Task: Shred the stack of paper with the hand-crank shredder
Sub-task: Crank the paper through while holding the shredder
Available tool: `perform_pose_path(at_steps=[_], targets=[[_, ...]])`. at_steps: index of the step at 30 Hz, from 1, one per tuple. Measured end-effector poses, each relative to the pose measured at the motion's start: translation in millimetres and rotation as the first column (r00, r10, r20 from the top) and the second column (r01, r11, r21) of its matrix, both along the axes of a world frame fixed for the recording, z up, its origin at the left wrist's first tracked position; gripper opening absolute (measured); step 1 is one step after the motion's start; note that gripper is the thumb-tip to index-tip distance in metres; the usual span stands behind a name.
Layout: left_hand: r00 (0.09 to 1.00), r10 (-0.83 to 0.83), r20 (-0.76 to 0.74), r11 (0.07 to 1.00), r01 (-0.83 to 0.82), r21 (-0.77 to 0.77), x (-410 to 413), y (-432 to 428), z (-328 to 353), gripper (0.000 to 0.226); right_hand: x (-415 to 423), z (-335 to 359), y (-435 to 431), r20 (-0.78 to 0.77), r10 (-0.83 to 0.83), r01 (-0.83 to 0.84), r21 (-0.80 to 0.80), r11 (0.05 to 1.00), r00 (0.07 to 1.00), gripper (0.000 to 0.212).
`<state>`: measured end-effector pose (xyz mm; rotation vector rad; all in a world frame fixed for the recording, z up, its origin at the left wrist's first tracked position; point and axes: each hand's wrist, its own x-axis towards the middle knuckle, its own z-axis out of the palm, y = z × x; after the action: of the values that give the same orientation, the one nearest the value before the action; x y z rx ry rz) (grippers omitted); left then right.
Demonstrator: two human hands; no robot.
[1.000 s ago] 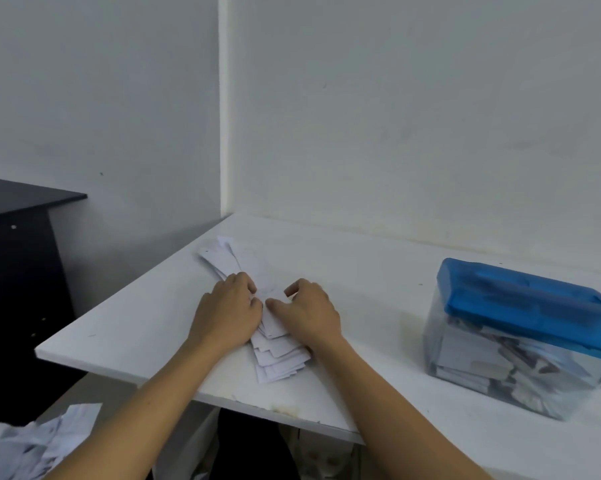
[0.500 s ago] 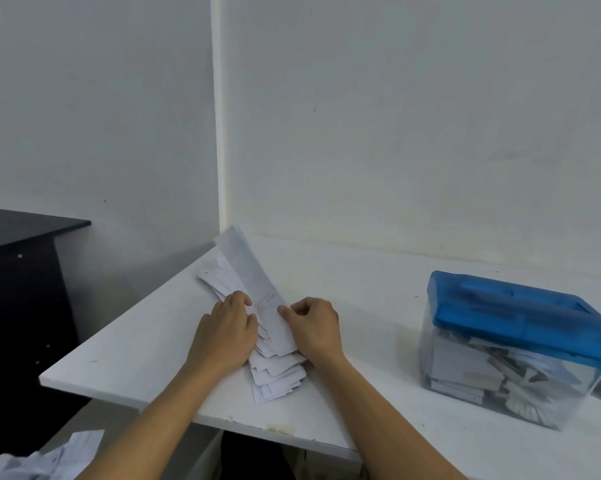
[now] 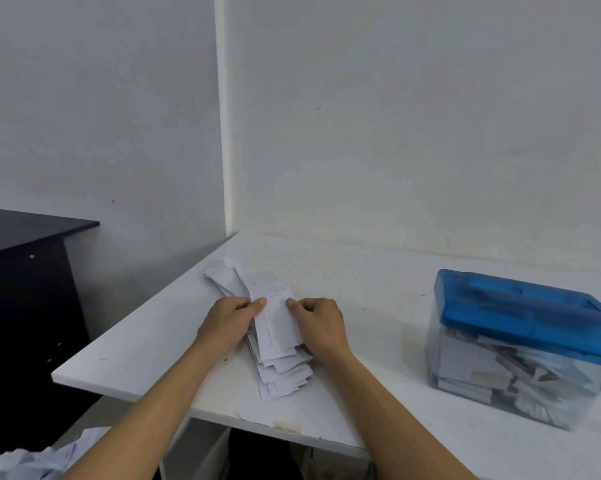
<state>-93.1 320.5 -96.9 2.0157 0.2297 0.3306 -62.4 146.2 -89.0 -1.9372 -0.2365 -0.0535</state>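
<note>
Left hand point(image 3: 228, 322) pinches the left edge of the top paper slip point(image 3: 278, 317). The slip lies on the loose stack of paper point(image 3: 285, 372), left part of the white table point(image 3: 153, 341). Right hand point(image 3: 321, 323) pinches the slip's right edge. Hand-crank shredder point(image 3: 520, 341), blue lid, stands well apart at right.

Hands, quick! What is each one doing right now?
The left hand pinches the left edge of the top slip.
The right hand pinches the same slip's right edge.
</note>
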Motion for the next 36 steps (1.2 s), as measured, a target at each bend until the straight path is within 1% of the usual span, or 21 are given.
perform_pose_path(at_steps=[2, 5, 8, 13, 16, 18, 21, 23, 24, 26, 27, 28, 29, 31, 32, 34, 36], targets=[[1.0, 0.017, 0.003, 1.0, -0.017, 0.019, 1.0, 0.2, -1.1, 0.056, -0.2, 0.3, 0.5, 0.005, 0.002, -0.002, 0.004, 1.0, 1.0, 0.039], [1.0, 0.023, 0.003, 1.0, -0.023, 0.007, 2.1, -0.6, -1.5, 0.066, -0.9, 1.4, 0.5, 0.01, -0.005, 0.004, 0.03, 1.0, 1.0, 0.025], [1.0, 0.027, 0.008, 1.0, -0.027, -0.002, 3.1, -0.6, -2.8, 0.066, -2.0, 2.6, 0.6, -0.001, -0.014, 0.014, 0.076, 0.997, 1.0, 0.02], [0.999, 0.039, 0.008, 0.999, -0.039, 0.007, 6.4, -0.1, -5.4, 0.073, -2.6, 4.4, 0.7, -0.009, -0.019, 0.02, 0.086, 0.996, 1.0, 0.014], [0.999, 0.045, 0.013, 0.999, -0.045, 0.014, 6.9, 1.3, -7.4, 0.066, -3.6, 5.0, 0.4, -0.01, -0.038, 0.039, 0.107, 0.993, 0.999, 0.008], [0.998, 0.069, 0.006, 0.997, -0.069, 0.041, 8.4, 1.7, -11.0, 0.057, -4.2, 7.1, -0.9, -0.009, -0.05, 0.051, 0.136, 0.989, 0.999, 0.009], [0.992, 0.129, 0.011, 0.98, -0.13, 0.148, 8.6, -3.2, -12.2, 0.043, -5.2, 13.4, -3.6, -0.024, -0.071, 0.075, 0.218, 0.973, 0.997, 0.01], [0.981, 0.185, 0.058, 0.963, -0.192, 0.186, 3.0, -9.6, -6.0, 0.031, -5.5, 18.0, -5.6, -0.039, -0.076, 0.084, 0.288, 0.954, 0.996, 0.009], [0.971, 0.215, 0.104, 0.955, -0.232, 0.187, -1.1, -12.8, -2.5, 0.031, -5.7, 20.6, -6.9, -0.043, -0.073, 0.083, 0.313, 0.946, 0.996, 0.009], [0.931, 0.238, 0.275, 0.926, -0.304, 0.226, -7.7, -16.4, 3.6, 0.024, -5.9, 25.2, -9.5, -0.049, -0.059, 0.073, 0.352, 0.933, 0.997, 0.01], [0.909, 0.21, 0.36, 0.919, -0.31, 0.244, -8.8, -17.1, 7.1, 0.019, -5.6, 28.4, -9.9, -0.051, -0.047, 0.063, 0.371, 0.927, 0.998, 0.011], [0.902, 0.154, 0.404, 0.928, -0.272, 0.253, -11.6, -20.0, 10.5, 0.02, -6.9, 32.1, -10.3, -0.046, -0.039, 0.053, 0.377, 0.925, 0.998, 0.011], [0.908, 0.098, 0.408, 0.947, -0.211, 0.243, -13.8, -23.8, 15.1, 0.028, -8.4, 36.7, -10.2, -0.032, -0.029, 0.039, 0.374, 0.926, 0.999, 0.012], [0.948, -0.023, 0.317, 0.975, -0.048, 0.217, -17.2, -36.4, 29.9, 0.042, -11.0, 46.0, -10.3, -0.007, -0.012, 0.014, 0.366, 0.931, 1.0, 0.013], [0.959, -0.082, 0.273, 0.979, 0.026, 0.203, -18.3, -43.4, 37.8, 0.044, -12.8, 50.8, -11.7, -0.002, -0.008, 0.008, 0.371, 0.929, 1.0, 0.013], [0.953, -0.168, 0.251, 0.977, 0.128, 0.17, -19.3, -55.9, 52.0, 0.043, -16.1, 61.4, -17.6, 0.006, -0.006, 0.003, 0.397, 0.918, 1.0, 0.014], [0.938, -0.216, 0.271, 0.974, 0.191, 0.118, -19.0, -65.6, 66.0, 0.036, -19.0, 75.0, -26.4, 0.021, -0.005, -0.004, 0.429, 0.903, 1.0, 0.014]])
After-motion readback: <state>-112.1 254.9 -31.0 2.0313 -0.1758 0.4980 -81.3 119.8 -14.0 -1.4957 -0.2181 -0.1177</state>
